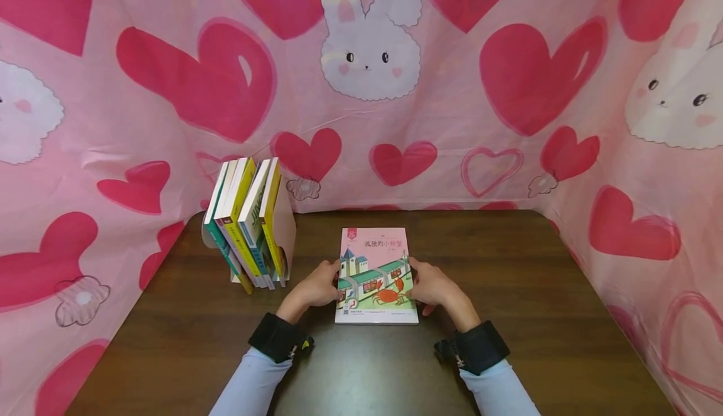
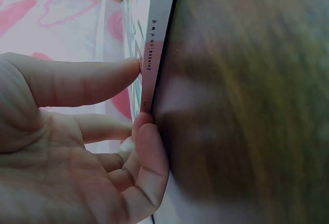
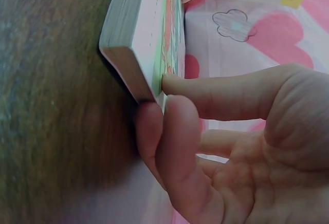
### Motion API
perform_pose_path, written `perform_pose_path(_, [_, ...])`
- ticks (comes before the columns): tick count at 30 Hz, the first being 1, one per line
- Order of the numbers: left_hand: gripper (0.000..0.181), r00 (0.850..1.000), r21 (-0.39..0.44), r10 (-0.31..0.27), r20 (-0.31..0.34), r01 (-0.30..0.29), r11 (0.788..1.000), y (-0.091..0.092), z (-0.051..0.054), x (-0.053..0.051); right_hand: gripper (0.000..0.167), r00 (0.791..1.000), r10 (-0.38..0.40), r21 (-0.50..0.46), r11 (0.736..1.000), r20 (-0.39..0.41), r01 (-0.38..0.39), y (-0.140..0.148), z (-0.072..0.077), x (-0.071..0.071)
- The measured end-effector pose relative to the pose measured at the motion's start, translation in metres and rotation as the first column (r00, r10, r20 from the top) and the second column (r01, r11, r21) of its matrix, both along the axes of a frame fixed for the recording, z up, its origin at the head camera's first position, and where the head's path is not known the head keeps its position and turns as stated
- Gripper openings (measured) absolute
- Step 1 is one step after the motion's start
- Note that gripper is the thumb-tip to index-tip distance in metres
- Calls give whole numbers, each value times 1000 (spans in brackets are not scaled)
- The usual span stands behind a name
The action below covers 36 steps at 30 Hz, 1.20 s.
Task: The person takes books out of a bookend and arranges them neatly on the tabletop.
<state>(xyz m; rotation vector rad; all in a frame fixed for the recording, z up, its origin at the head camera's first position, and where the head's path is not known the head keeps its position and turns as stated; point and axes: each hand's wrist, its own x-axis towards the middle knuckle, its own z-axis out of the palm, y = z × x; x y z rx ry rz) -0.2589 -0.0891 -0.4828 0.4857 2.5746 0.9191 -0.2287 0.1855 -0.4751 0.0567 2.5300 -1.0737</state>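
Note:
A picture book (image 1: 375, 278) with a pink cover, a green train and a red crab lies flat on the table in the head view. On its spine side, my left hand (image 1: 320, 283) holds the edge. The left wrist view has that thumb (image 2: 97, 82) on the cover's border and the fingertips low against the spine (image 2: 154, 44). My right hand (image 1: 433, 285) grips the opposite edge. In the right wrist view its thumb (image 3: 221, 95) presses the cover, while curled fingers (image 3: 177, 142) meet the page edges near a corner; some fingertips are hidden there.
Left of the book, several upright books (image 1: 245, 215) lean in a white bookend or holder (image 1: 287, 221). The dark wooden table (image 1: 497, 265) is bordered by pink heart-and-rabbit cloth (image 1: 452, 115) at the back and both sides.

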Motion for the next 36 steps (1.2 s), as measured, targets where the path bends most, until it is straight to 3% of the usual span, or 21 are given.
perform_pose_path(23, [76, 1000, -2, 18, 16, -18, 1000, 0, -1, 4, 88, 1000, 0, 28, 1000, -4, 0, -3, 1, 1])
perform_pose_path(27, [81, 1000, 5, 23, 11, -23, 1000, 2, -1, 3, 85, 999, -5, 78, 997, -52, 9, -2, 6, 1])
perform_pose_path(31, [89, 999, 31, 40, 18, -41, 999, 1, 0, 3, 75, 989, -18, 138, 990, -150, 39, -2, 10, 0])
perform_pose_path(36, [80, 997, 79, 83, 4, -83, 993, 0, 0, 5, 54, 968, -67, 71, 994, -244, 86, -6, 12, 3])
